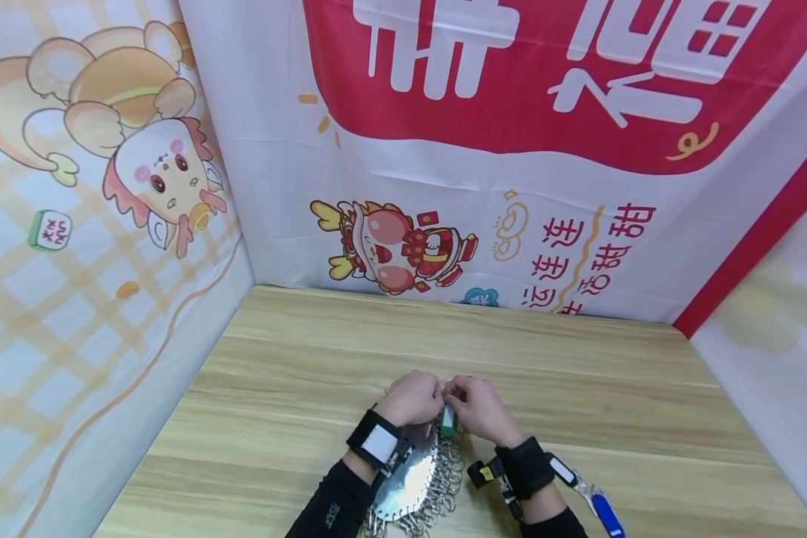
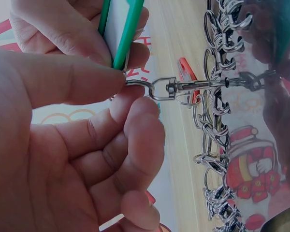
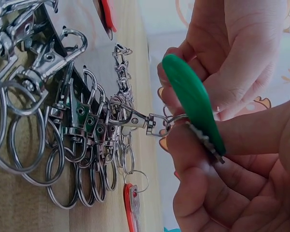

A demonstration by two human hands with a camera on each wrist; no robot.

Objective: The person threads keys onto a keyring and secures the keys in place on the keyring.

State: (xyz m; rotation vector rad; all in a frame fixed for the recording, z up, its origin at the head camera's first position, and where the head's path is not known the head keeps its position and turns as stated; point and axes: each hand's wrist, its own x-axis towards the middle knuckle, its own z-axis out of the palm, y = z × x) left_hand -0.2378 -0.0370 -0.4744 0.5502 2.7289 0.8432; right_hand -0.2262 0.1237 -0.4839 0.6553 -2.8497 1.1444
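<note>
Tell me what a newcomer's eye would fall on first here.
Probably the big red panel with white characters, spread across the top of the head view. Next, the shiny metal plate low in the middle, on the wooden table, its edge fringed with clips and rings. At its far end, the bright green key tag sits in the right hand, while the left hand pinches a swivel clip.

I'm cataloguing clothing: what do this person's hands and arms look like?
The left hand and right hand are ungloved. The left sleeve is black with pale lettering; the left wristband is black with a white panel. The right sleeve and right wristband are black. The left wrist device and right wrist device are dark, the latter with a yellow patch.
</note>
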